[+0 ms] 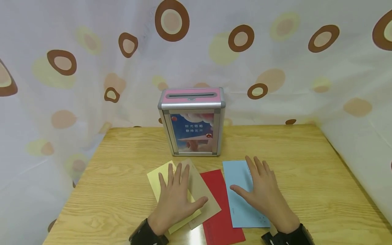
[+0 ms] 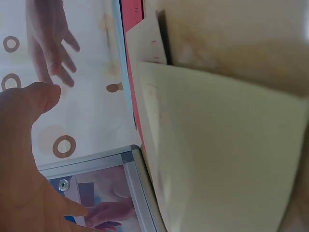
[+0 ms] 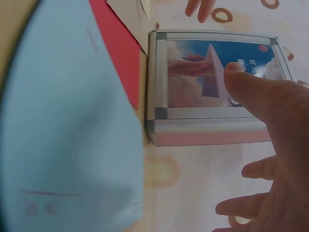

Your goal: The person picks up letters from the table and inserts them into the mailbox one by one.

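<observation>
The left hand [image 1: 174,204] is spread wide, at the lower centre of the frame, above a yellow envelope [image 1: 154,178], its fingers pointing up the frame and its thumb out to the right over a tan envelope [image 1: 202,190]; the right hand [image 1: 264,192] is likewise spread wide, at the lower right of centre, over the right part of a blue envelope [image 1: 243,214], its thumb out to the left; neither hand holds anything, and both wrist views show a gap between hand and paper; a dark cuff shows at each wrist.

The envelopes lie in an overlapping row across the lower middle of the frame; the yellow one, leftmost, rests over the tan one; the tan one covers the left part of a red envelope [image 1: 222,221]; the blue one, rightmost, overlaps the red one's right edge.

A silver-framed box [image 1: 193,129] stands upright at the centre of the frame, just beyond the envelopes; it has a pink top with a long slot [image 1: 191,95] and a picture panel with white lettering on its front; everything rests on a wood-grain tabletop [image 1: 107,194], with patterned sheeting [image 1: 199,61] filling the upper frame.
</observation>
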`<act>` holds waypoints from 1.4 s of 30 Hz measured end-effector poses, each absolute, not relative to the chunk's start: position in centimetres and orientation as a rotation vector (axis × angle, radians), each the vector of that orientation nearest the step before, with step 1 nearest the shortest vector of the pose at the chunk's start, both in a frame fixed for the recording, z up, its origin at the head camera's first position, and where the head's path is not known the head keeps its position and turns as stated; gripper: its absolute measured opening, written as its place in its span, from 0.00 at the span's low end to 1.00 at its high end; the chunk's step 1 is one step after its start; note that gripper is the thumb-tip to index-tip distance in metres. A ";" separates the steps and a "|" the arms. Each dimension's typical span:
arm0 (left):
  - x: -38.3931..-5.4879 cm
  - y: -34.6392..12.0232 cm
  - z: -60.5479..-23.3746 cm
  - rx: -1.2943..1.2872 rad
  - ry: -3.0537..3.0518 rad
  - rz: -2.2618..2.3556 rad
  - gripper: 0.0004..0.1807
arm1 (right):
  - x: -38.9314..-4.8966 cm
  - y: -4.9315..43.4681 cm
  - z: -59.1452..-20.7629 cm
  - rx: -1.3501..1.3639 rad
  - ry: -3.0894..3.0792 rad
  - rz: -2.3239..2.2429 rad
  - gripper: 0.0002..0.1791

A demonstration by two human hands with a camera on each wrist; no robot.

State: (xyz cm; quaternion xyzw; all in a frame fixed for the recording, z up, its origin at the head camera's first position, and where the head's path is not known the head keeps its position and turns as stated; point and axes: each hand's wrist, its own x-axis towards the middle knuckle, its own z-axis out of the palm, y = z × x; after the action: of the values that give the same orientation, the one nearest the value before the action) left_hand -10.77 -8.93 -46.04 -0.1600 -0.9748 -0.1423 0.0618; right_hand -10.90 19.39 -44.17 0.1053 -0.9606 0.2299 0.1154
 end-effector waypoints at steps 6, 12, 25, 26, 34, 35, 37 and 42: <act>-10.2 -9.2 -46.5 -0.458 -2.958 -0.434 0.61 | -9.7 19.9 -45.8 0.237 -2.867 0.725 0.56; -10.4 -10.0 -46.8 -0.421 -2.965 -0.452 0.61 | -9.1 21.4 -46.5 0.192 -2.871 0.765 0.56; -10.8 -11.2 -46.0 -0.391 -2.974 -0.481 0.61 | -12.3 24.4 -47.1 0.069 -3.077 0.733 0.52; -10.9 -11.3 -45.9 -0.383 -2.968 -0.486 0.61 | -12.9 24.5 -47.2 0.061 -3.085 0.727 0.53; -11.1 -11.6 -45.7 -0.357 -2.993 -0.498 0.62 | -16.4 23.9 -48.0 0.057 -3.144 0.762 0.53; -11.1 -11.7 -45.8 -0.354 -2.990 -0.495 0.61 | -16.7 23.7 -48.0 0.074 -3.149 0.737 0.52; -11.2 -11.8 -45.7 -0.343 -2.983 -0.498 0.61 | -17.1 23.4 -48.0 0.099 -3.158 0.700 0.50; -11.5 -12.0 -45.3 -0.327 -2.987 -0.521 0.60 | -17.7 22.9 -47.6 0.111 -3.166 0.684 0.47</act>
State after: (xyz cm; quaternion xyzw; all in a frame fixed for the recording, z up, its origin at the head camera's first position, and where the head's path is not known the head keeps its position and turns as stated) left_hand -11.49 -12.01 -45.31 -0.1071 -0.9784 -0.1706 0.0461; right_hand -17.69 22.94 -47.63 0.0344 -0.9757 0.2106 -0.0496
